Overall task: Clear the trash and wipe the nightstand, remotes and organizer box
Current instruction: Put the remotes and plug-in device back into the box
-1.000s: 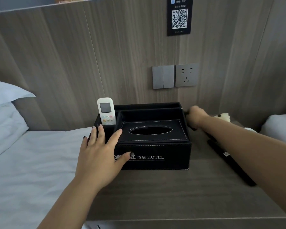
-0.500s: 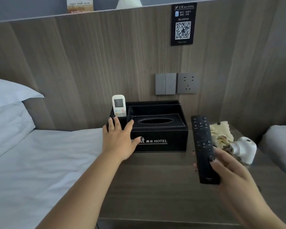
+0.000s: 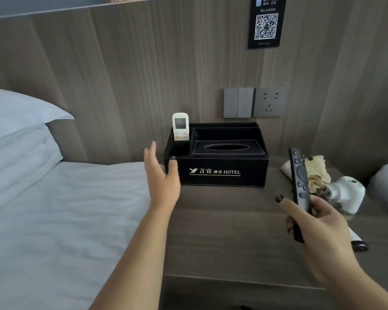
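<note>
Presently the black organizer box (image 3: 220,166), printed "HOTEL" on its front face, sits at the back of the wooden tabletop (image 3: 229,231), against the wall panelling. All positions below are referenced to this box.

White remote (image 3: 180,127): upright in the box's rear-left compartment, screen facing forward. The compartment in front of it appears empty. An oval tissue slot occupies the lid section to the right of the remote.

Left hand (image 3: 161,175): fingers spread apart, holding nothing, edge-on just beside the box's front-left corner. The thumb tip overlaps that corner in view; actual contact cannot be confirmed.

Right hand (image 3: 318,224): closed around the lower end of a black remote (image 3: 299,186), forward and right of the box, raised above the tabletop. The remote's button face is visible and its top end points toward the wall.

Right of the box, on the tabletop: a crumpled yellowish cloth (image 3: 316,168), partly behind the black remote. Further right and nearer the front, a white spray bottle (image 3: 347,191) lies on its side. Some small dark debris sits between the cloth and the bottle; its nature is not resolved.

Left of the box: a bed (image 3: 54,220) with white sheet and stacked pillows. Above and behind the box, on the wall: a grey switch and socket plate (image 3: 253,102), and higher up a dark QR-code sign (image 3: 266,23).
</note>
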`<state>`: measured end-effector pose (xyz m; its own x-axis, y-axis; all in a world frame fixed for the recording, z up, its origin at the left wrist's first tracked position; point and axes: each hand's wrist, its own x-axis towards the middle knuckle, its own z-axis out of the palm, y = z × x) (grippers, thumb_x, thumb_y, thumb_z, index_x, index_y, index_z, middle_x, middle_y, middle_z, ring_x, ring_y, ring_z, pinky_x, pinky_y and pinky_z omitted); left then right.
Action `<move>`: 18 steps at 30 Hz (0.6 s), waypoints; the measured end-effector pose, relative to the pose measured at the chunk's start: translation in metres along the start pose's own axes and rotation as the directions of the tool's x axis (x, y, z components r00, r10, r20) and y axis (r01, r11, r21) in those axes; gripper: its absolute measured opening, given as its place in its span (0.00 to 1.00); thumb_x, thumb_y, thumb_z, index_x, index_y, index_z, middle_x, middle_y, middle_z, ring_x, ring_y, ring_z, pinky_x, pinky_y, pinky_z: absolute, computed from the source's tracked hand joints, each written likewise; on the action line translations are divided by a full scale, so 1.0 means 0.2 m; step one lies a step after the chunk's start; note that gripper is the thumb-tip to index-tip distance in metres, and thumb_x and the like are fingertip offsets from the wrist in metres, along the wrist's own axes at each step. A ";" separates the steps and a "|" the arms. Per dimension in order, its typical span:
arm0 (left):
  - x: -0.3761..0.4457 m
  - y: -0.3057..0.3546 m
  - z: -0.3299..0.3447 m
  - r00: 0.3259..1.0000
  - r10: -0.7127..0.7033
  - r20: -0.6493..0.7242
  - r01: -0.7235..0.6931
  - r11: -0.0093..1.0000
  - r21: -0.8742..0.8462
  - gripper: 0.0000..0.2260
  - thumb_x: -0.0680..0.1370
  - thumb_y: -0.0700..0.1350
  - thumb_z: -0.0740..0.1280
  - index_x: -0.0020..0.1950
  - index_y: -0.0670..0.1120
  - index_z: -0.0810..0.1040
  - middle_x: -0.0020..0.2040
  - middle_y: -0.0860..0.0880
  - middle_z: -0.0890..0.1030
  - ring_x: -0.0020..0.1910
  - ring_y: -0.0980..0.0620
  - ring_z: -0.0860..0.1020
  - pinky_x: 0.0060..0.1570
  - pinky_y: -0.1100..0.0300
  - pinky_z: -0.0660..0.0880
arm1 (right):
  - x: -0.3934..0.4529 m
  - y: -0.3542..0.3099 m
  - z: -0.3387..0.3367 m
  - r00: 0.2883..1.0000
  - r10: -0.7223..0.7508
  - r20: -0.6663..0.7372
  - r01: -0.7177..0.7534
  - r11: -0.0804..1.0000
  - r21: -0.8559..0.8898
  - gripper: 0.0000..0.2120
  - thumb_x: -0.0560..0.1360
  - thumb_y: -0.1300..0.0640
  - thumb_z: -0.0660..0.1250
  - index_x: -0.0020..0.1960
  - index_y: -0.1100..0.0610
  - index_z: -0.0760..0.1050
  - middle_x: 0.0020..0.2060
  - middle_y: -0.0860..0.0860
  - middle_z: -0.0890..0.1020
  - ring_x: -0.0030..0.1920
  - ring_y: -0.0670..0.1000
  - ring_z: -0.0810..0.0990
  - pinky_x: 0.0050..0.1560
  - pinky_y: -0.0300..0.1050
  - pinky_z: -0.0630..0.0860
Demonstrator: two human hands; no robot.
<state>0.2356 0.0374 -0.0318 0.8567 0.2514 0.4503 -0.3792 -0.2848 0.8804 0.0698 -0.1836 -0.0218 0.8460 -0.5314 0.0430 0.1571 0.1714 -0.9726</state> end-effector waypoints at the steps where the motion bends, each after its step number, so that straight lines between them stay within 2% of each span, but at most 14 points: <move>1: -0.05 -0.01 0.00 0.982 -0.150 -0.117 0.134 0.982 -0.130 0.27 0.81 0.40 0.61 0.79 0.49 0.55 0.79 0.49 0.56 0.77 0.53 0.58 0.72 0.64 0.59 | 0.04 0.02 0.04 0.998 -0.011 -0.062 0.009 0.999 -0.036 0.07 0.72 0.60 0.73 0.42 0.56 0.75 0.29 0.52 0.75 0.28 0.49 0.72 0.32 0.45 0.70; 3: -0.09 -0.03 0.02 0.912 -0.384 -0.145 0.337 0.902 -0.269 0.28 0.81 0.37 0.58 0.79 0.45 0.53 0.78 0.47 0.60 0.76 0.51 0.62 0.72 0.57 0.62 | 0.13 0.10 0.12 0.981 -0.050 -0.186 0.031 0.994 -0.105 0.07 0.71 0.57 0.72 0.45 0.55 0.73 0.34 0.52 0.80 0.33 0.52 0.78 0.39 0.50 0.76; 4: -0.09 -0.03 0.03 0.895 -0.429 -0.120 0.385 0.881 -0.275 0.28 0.80 0.35 0.57 0.79 0.44 0.52 0.78 0.47 0.60 0.75 0.50 0.62 0.73 0.55 0.62 | 0.19 0.13 0.15 0.972 -0.073 -0.225 0.041 0.989 -0.143 0.08 0.70 0.54 0.71 0.45 0.53 0.73 0.37 0.52 0.81 0.37 0.53 0.80 0.44 0.53 0.79; 6: -0.08 -0.04 0.04 0.897 -0.439 -0.058 0.426 0.891 -0.155 0.30 0.77 0.32 0.56 0.79 0.45 0.54 0.74 0.49 0.66 0.73 0.50 0.65 0.70 0.56 0.64 | 0.29 0.20 0.22 0.967 -0.104 -0.232 0.054 0.975 -0.214 0.10 0.68 0.48 0.71 0.46 0.47 0.73 0.43 0.49 0.82 0.46 0.55 0.82 0.53 0.58 0.79; 7: -0.08 -0.05 0.04 0.906 -0.423 -0.015 0.421 0.904 -0.070 0.30 0.76 0.31 0.56 0.77 0.46 0.59 0.67 0.52 0.73 0.68 0.50 0.70 0.63 0.59 0.69 | 0.33 0.22 0.24 0.971 -0.106 -0.216 0.052 0.969 -0.242 0.12 0.67 0.46 0.72 0.47 0.46 0.73 0.45 0.48 0.82 0.48 0.55 0.82 0.54 0.59 0.79; 9: -0.08 -0.05 0.03 0.922 -0.379 0.083 0.376 0.925 0.054 0.28 0.72 0.30 0.56 0.70 0.48 0.69 0.52 0.55 0.79 0.51 0.52 0.79 0.41 0.67 0.73 | 0.39 0.24 0.28 0.979 -0.105 -0.175 0.049 0.954 -0.295 0.15 0.67 0.44 0.72 0.50 0.46 0.72 0.46 0.48 0.82 0.48 0.56 0.82 0.55 0.60 0.78; 11: -0.08 -0.05 0.02 0.915 -0.383 0.125 0.372 0.923 0.102 0.31 0.71 0.32 0.58 0.73 0.50 0.68 0.47 0.52 0.80 0.38 0.55 0.77 0.26 0.72 0.69 | 0.42 0.25 0.29 0.982 -0.104 -0.160 0.044 0.940 -0.338 0.17 0.67 0.44 0.72 0.51 0.48 0.72 0.46 0.48 0.81 0.48 0.56 0.82 0.55 0.59 0.78; 14: -0.09 -0.03 0.01 0.902 -0.411 0.130 0.399 0.910 0.115 0.36 0.72 0.33 0.59 0.79 0.53 0.58 0.37 0.51 0.76 0.32 0.55 0.72 0.23 0.72 0.67 | 0.44 0.25 0.30 0.979 -0.103 -0.175 0.038 0.939 -0.341 0.18 0.66 0.43 0.72 0.51 0.50 0.73 0.45 0.49 0.81 0.48 0.57 0.82 0.54 0.59 0.79; 16: -0.10 -0.02 0.00 0.908 -0.391 0.150 0.374 0.918 0.133 0.37 0.72 0.33 0.60 0.79 0.54 0.57 0.35 0.51 0.73 0.32 0.55 0.71 0.23 0.72 0.67 | 0.44 0.26 0.29 0.978 -0.101 -0.184 0.038 0.947 -0.318 0.19 0.65 0.43 0.73 0.50 0.49 0.73 0.45 0.49 0.82 0.47 0.57 0.82 0.54 0.60 0.79; 18: -0.11 0.00 0.00 0.904 -0.393 0.166 0.367 0.915 0.169 0.38 0.73 0.34 0.61 0.80 0.53 0.54 0.35 0.53 0.72 0.33 0.56 0.72 0.28 0.68 0.70 | 0.44 0.26 0.29 0.979 -0.098 -0.178 0.042 0.955 -0.293 0.18 0.66 0.45 0.74 0.52 0.50 0.74 0.46 0.49 0.82 0.48 0.55 0.82 0.54 0.59 0.79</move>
<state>0.2170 0.0326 -0.0411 0.9820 0.1856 0.0365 0.0262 -0.3249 0.9454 0.1812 -0.1740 -0.0555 0.7222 -0.6848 0.0969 0.0364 -0.1023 -0.9941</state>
